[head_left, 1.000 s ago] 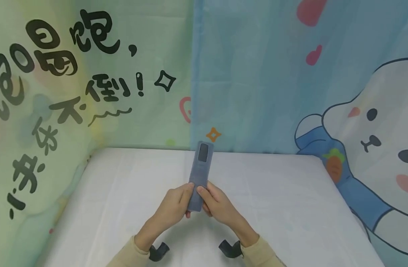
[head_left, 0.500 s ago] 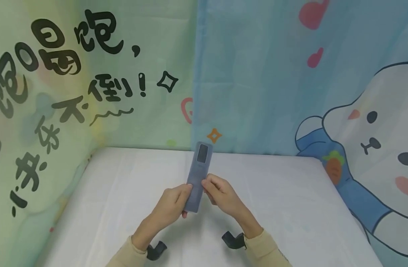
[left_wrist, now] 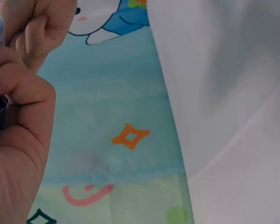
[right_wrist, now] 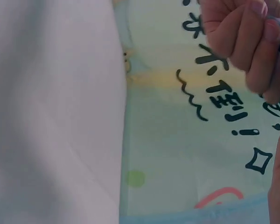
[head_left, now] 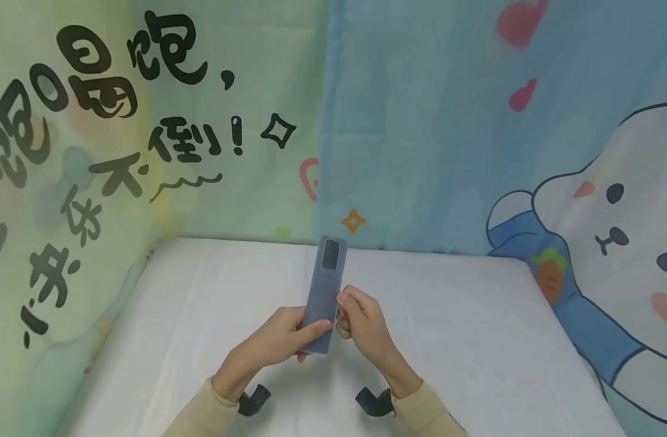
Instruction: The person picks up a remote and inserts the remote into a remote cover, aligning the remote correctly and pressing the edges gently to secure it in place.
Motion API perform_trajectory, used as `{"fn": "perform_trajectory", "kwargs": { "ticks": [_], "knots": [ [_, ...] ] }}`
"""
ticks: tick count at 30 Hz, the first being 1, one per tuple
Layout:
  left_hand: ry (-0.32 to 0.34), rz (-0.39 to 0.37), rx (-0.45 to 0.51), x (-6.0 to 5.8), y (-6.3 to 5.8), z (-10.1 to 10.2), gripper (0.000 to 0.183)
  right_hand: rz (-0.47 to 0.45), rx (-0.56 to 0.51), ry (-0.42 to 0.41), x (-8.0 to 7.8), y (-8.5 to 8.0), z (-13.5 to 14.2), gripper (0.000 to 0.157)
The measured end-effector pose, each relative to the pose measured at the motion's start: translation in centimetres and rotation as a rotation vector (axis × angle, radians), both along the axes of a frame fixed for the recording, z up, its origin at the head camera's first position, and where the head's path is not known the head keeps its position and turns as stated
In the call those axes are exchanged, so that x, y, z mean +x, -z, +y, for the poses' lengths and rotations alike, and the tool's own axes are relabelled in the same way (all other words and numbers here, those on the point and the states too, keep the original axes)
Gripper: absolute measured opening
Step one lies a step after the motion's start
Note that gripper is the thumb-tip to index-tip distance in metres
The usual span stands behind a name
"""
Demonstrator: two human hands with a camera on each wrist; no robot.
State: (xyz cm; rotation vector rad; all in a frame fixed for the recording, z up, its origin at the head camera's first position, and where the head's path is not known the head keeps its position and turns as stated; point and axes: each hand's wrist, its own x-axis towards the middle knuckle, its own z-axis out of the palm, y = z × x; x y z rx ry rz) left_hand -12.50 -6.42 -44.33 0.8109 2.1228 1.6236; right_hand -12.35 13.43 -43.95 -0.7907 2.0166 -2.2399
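Observation:
A long, flat blue-grey case [head_left: 318, 291] with rounded corners and a dark window near its far end is held over the table in the head view, tilted slightly right. My left hand [head_left: 284, 335] grips its near end, thumb lying across the front and fingers behind. At the case's right edge, my right hand [head_left: 366, 318] pinches with thumb and forefinger, its other fingers curled. In the left wrist view, the left hand [left_wrist: 23, 116] shows at the left border, mostly hiding the case. The right wrist view shows the left hand's [right_wrist: 245, 44] curled fingers beside a blue strip of case.
A white-covered table [head_left: 448, 321] lies below the hands. Behind it hangs a printed backdrop [head_left: 420, 152] with black lettering at left and a cartoon animal at right. Dark curved pieces [head_left: 255, 400] stick out by both beige sleeve cuffs.
The right thumb has left the front of the case, and the right hand now pinches the edge higher up. The left thumb has swung across the front. The case has shifted slightly downward.

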Motion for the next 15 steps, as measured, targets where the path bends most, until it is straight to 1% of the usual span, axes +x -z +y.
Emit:
{"fn": "perform_trajectory", "kwargs": {
  "ticks": [2,3,5,7,9,13,15],
  "knots": [
    [-0.003,0.003,0.007,0.0,0.0,0.3,0.031,-0.015,-0.002,0.090,-0.1,-0.3,-0.2,0.034],
    [-0.007,0.001,0.012,0.0,0.0,0.4,0.030,-0.018,-0.002,0.121,-0.2,-0.4,-0.3,0.034],
    [-0.015,-0.004,0.019,0.0,-0.1,0.6,0.029,-0.025,-0.019,0.158,-0.5,-0.7,-0.4,0.032],
    [-0.015,-0.011,0.031,0.1,-0.1,0.7,0.029,-0.030,-0.042,0.152,-0.7,-0.7,-0.4,0.032],
    [-0.016,-0.017,0.045,0.2,0.0,0.5,0.030,-0.019,-0.034,0.114,-0.9,-0.8,-0.4,0.031],
    [-0.010,-0.020,0.088,0.2,0.3,0.2,0.030,0.052,0.065,0.050,-1.2,-1.0,0.0,0.030],
    [-0.014,-0.011,0.116,0.1,0.4,0.1,0.030,0.081,0.110,0.038,-1.4,-1.2,0.1,0.030]
  ]
}}
